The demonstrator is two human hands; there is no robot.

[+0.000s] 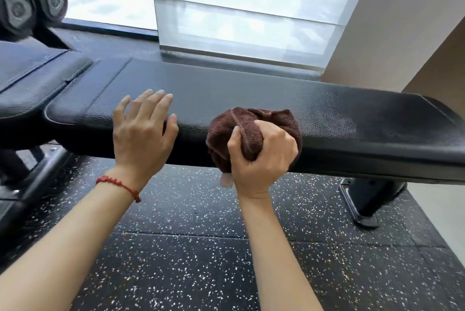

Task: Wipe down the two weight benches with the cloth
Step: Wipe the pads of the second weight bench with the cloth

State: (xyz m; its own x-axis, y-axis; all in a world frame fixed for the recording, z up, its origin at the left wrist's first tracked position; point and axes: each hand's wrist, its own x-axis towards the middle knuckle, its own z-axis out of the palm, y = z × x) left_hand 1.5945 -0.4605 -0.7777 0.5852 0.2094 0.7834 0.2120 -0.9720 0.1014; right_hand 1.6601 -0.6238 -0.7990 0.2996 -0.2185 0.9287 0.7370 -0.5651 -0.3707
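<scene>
Right, the long black bench pad (251, 92) runs across the middle of the frame, its pebbled, leather-look surface stitched along the edges and rounded at the corners. The right hand (264, 159) sits at centre frame, fingers curled tight round a bunched brown cloth (251, 124), a nubby terry towel squeezed into a ball and pressed against the pad's near edge. A pale corner or tag peeks out beneath the fist. The left hand (142, 132) lies just left of it, fingers straight and slightly spread, flat on the pad with the thumb touching the rounded front edge. A red beaded string bracelet (118, 183) circles that wrist.

At the left of the frame a second padded section (32, 79), same grainy black cover, tilts upward beside the first. In the upper left, two round black foam rollers (30, 4) with grey hexagonal end caps stick out. A black metal foot (370, 200) props the bench at lower right. Below, black rubber floor (201, 247) tiles are flecked with white speckles.
</scene>
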